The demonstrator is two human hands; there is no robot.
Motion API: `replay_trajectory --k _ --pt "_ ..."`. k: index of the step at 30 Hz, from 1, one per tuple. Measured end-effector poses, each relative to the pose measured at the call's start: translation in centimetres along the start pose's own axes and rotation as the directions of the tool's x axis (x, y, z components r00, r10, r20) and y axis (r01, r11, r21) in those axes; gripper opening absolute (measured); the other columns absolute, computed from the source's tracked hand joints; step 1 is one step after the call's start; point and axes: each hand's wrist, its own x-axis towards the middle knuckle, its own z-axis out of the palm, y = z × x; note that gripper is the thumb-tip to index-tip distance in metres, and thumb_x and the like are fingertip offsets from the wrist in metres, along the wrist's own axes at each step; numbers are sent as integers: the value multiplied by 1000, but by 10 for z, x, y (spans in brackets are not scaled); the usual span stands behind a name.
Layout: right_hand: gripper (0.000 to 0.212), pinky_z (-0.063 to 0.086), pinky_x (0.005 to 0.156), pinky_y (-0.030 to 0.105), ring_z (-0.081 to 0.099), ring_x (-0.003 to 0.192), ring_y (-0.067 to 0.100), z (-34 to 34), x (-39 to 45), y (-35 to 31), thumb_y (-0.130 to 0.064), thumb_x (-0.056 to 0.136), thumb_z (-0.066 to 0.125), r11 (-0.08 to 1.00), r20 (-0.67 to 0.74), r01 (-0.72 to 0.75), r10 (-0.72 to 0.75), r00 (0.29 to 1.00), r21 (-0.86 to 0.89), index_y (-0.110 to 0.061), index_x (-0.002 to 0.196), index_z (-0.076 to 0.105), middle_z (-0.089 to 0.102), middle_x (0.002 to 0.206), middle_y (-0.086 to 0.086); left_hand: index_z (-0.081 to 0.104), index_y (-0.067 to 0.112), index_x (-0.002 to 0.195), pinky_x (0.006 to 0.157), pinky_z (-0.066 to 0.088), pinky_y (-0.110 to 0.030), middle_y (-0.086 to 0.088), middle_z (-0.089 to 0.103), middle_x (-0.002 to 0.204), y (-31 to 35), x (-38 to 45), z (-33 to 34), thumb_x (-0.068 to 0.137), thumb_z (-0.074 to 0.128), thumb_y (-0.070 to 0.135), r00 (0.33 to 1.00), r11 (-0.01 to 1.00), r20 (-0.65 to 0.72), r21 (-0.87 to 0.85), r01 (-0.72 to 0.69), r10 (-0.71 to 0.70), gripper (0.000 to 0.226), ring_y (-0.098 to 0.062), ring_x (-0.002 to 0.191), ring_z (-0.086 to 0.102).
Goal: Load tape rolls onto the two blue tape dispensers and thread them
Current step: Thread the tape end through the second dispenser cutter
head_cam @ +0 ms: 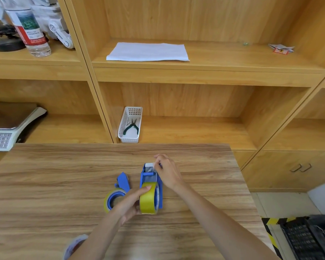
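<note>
Head view: my left hand (129, 204) grips the yellow tape roll (148, 198) mounted on the upright blue plastic dispenser (150, 177); my right hand (167, 172) pinches its clear tape end (150, 166) beyond the roller.

Both dispensers sat around the middle of the table (45, 184), the one lying on its side (116, 194) just left of the upright one (151, 186). Left hand (131, 203) was on the upright one's tape roll (148, 198) on the near side, right hand (167, 173) at its far end. Behind the table's far edge, a basket (129, 126) holding pliers (132, 126) sat on the shelf.
</note>
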Motion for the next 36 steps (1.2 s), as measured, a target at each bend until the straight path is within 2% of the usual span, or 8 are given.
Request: replay_trajectory --k 4,9,15,19,22,28,32,36 --pt "19 49 90 34 63 111 17 -4 3 6 -20 97 53 990 32 -109 107 994 89 -21 78 59 67 124 -7 60 3 124 83 59 -51 -20 70 118 -10 2 -5 55 90 29 1000 1000 10 -13 -7 7 80 -34 109 66" --pt "19 49 87 32 64 110 13 -6 2 5 -24 96 55 987 45 -112 108 993 117 -24 78 60 71 114 -10 69 13 114 87 58 -47 -14 76 109 -7 6 7 80 74 43 999 1000 -36 -3 -15 14 45 -30 102 71" --pt "23 52 82 33 65 106 14 -11 4 5 -22 95 55 987 32 -147 145 989 64 -28 74 61 72 112 -12 60 10 125 75 59 -40 -14 75 111 -7 8 2 73 82 39 998 1000 -53 -7 -28 28 64 -29 100 72" --pt "19 55 78 34 68 99 18 -12 5 7 -25 96 55 976 -13 -206 207 978 71 -24 81 67 73 110 -9 61 7 126 85 57 -46 -16 73 116 -9 8 -2 64 88 36 999 999 6 -14 -39 39 73 -32 108 69" --pt "18 55 76 34 69 95 20 -12 6 7 -28 96 56 970 -24 -239 240 970 53 -26 83 68 75 105 -6 62 6 125 97 52 -50 -18 71 119 -14 8 -4 69 83 29 997 999 73 -23 -39 40 64 -35 116 64" --pt "19 54 75 34 69 88 18 -14 5 10 -33 95 57 945 -64 -313 319 945 97 -28 79 65 74 102 -9 63 11 125 95 53 -43 -13 72 120 -18 3 -8 48 95 40 987 995 141 49 -88 80 88 -30 115 65" --pt "18 49 73 31 68 94 16 -16 5 5 -33 95 57 964 -78 -258 263 962 69 -27 80 65 74 102 -10 67 13 120 96 53 -43 -12 74 117 -15 -2 2 82 73 46 994 998 88 -11 -57 58 51 -26 110 69" --pt "17 53 76 34 68 95 18 -18 6 2 -32 93 57 968 -83 -248 252 964 45 -29 79 66 75 100 -9 63 13 126 100 52 -45 -10 75 114 -13 1 5 67 82 56 999 999 -9 22 -48 48 75 -26 108 70"
